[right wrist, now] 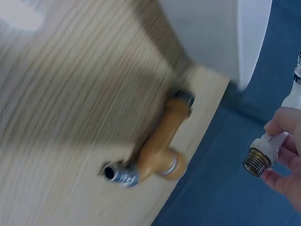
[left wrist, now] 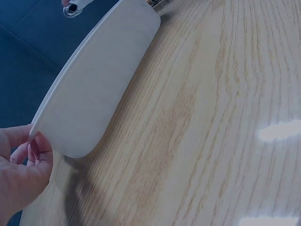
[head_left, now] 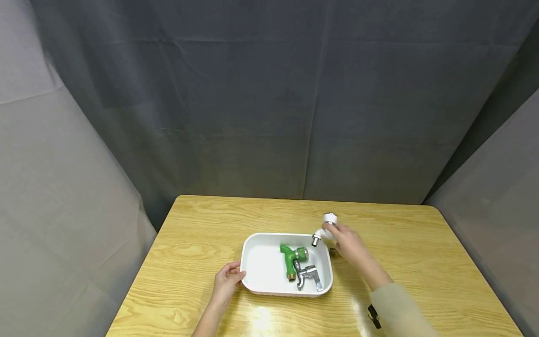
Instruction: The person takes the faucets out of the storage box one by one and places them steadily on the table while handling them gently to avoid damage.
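Note:
A white plastic tray (head_left: 263,262) holds a green faucet (head_left: 288,257) and a chrome faucet (head_left: 309,271) in its right half. My left hand (head_left: 225,283) pinches the tray's left rim between thumb and fingers, also seen in the left wrist view. Over the tray's far right corner, my right hand (head_left: 348,243) grips a white faucet (head_left: 330,218) by its body. Its metal-tipped spout points down toward the tray; a brass-coloured threaded end shows in the right wrist view. On the table beside the tray lies an orange faucet (right wrist: 162,136), mostly hidden under my right hand in the head view.
The wood-grain table (head_left: 189,234) carries the tray near its middle. Dark grey cloth (head_left: 252,117) hangs behind it, with lighter cloth (head_left: 63,210) on the left and right sides. A small black item (head_left: 374,317) sits by the right sleeve.

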Tool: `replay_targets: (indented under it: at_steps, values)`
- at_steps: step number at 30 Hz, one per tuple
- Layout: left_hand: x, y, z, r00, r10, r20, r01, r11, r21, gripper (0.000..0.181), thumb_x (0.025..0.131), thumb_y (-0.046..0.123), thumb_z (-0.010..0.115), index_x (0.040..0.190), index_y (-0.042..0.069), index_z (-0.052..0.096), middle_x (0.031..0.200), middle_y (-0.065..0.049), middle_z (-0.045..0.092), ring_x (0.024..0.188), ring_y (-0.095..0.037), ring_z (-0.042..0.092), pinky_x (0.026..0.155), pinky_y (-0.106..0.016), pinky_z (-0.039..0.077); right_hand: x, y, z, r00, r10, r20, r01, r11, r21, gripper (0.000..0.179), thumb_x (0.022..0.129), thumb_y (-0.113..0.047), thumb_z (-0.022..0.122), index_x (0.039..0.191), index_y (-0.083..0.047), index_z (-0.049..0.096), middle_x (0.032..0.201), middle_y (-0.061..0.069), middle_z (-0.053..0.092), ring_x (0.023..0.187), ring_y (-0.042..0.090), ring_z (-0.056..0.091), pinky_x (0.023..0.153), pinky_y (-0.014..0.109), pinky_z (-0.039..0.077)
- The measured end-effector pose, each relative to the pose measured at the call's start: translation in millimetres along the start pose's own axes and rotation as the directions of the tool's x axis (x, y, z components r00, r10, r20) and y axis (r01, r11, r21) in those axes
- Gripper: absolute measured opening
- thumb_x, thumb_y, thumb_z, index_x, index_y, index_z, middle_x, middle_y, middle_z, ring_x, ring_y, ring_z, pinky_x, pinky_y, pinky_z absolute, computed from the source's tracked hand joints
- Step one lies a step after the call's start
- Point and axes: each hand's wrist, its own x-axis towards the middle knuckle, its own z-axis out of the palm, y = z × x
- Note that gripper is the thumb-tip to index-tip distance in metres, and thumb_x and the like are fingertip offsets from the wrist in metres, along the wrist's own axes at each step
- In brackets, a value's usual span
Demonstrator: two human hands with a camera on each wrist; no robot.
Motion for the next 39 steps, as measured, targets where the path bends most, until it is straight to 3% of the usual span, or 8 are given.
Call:
replay_targets:
  at_steps: [11, 20, 29, 36, 39]
  values:
    - [0.7, -0.7, 1.1, 1.0, 0.005, -0.001, -0.005, 1.0, -0.008, 0.042, 0.081, -0.001, 0.063, 0.118, -0.012, 0.049, 0.084, -0.003, 0.048, 0.071, -0.01, 0.049, 0.061, -0.021, 0.047, -21.3, 45, -7, 0.98, 0.187, 0.064, -0.187, 0.982, -0.008, 0.061, 0.071, 0.006, 0.072, 0.122, -0.013, 0.045, 0.107, 0.025, 0.055, 0.091, 0.042, 0.055, 0.07, 0.055, 0.048]
    - [1.4, -0.6, -0.8, 1.0, -0.014, 0.018, 0.014, 1.0, -0.02, 0.043, 0.083, 0.0, 0.062, 0.122, -0.012, 0.046, 0.087, -0.004, 0.047, 0.072, -0.01, 0.049, 0.062, -0.022, 0.048, -47.8, 72, -5, 0.964, 0.257, 0.061, -0.259, 0.966, 0.016, 0.059, 0.074, 0.006, 0.069, 0.124, -0.008, 0.043, 0.107, 0.029, 0.052, 0.092, 0.047, 0.053, 0.069, 0.059, 0.046]
    - [-1.1, 1.2, -0.3, 1.0, 0.0, 0.015, 0.0, 1.0, -0.018, 0.043, 0.082, 0.0, 0.063, 0.12, -0.012, 0.047, 0.084, -0.003, 0.047, 0.07, -0.01, 0.049, 0.061, -0.021, 0.047, -69.1, 89, -1, 0.912, 0.406, 0.061, -0.405, 0.914, -0.02, 0.056, 0.075, 0.007, 0.067, 0.123, -0.005, 0.041, 0.106, 0.035, 0.048, 0.089, 0.05, 0.05, 0.065, 0.06, 0.045]
    - [-1.3, 0.2, -0.3, 1.0, 0.005, 0.027, -0.005, 1.0, -0.008, 0.043, 0.082, 0.001, 0.063, 0.12, -0.012, 0.047, 0.085, -0.004, 0.047, 0.071, -0.011, 0.049, 0.062, -0.021, 0.048, -86.9, 98, 4, 0.839, 0.535, 0.098, -0.535, 0.844, -0.027, 0.051, 0.081, 0.01, 0.055, 0.126, -0.005, 0.036, 0.106, 0.038, 0.045, 0.089, 0.052, 0.048, 0.061, 0.06, 0.042]
    - [-1.3, -0.7, -0.8, 1.0, 0.007, 0.028, -0.007, 1.0, -0.009, 0.043, 0.082, 0.001, 0.063, 0.12, -0.012, 0.047, 0.085, -0.004, 0.047, 0.071, -0.011, 0.049, 0.061, -0.021, 0.047, -92.8, 100, 6, 0.819, 0.56, 0.122, -0.562, 0.827, -0.025, 0.048, 0.082, 0.012, 0.049, 0.126, -0.003, 0.036, 0.105, 0.039, 0.044, 0.087, 0.054, 0.048, 0.057, 0.06, 0.041]
